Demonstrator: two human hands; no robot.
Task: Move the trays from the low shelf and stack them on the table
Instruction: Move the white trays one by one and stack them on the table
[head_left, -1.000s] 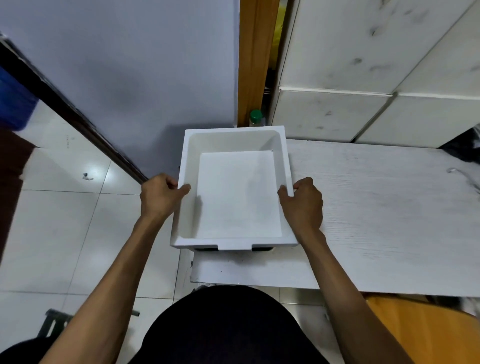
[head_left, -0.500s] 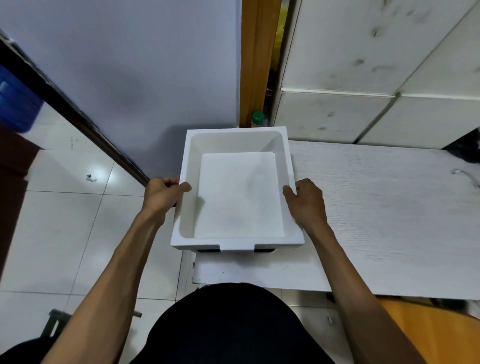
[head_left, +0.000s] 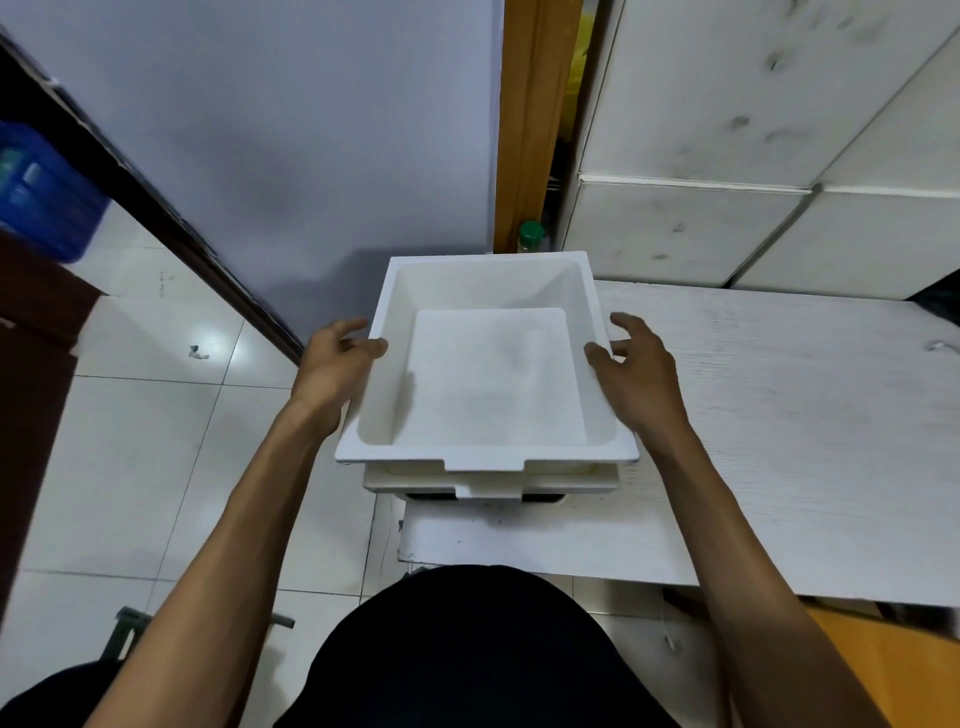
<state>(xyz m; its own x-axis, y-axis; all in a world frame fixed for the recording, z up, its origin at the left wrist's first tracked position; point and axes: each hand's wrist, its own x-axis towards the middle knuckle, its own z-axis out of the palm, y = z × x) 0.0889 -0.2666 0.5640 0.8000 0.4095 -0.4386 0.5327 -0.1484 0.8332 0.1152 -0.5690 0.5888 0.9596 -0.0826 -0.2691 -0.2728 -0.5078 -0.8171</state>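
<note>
At the near left corner of the table (head_left: 779, 415), the white tray (head_left: 488, 384) sits on top of a second white tray (head_left: 571, 480), with a dark one just showing underneath (only its front edge is visible). Your left hand (head_left: 337, 364) lies against the top tray's left wall, thumb on the rim, fingers straight and loose. Your right hand (head_left: 639, 374) is at the right rim, thumb touching it, fingers spread and gripping nothing. A green-capped bottle (head_left: 531, 236) stands behind the stack.

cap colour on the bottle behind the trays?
The bottle cap is green; the head view, the only one, shows it.
</note>
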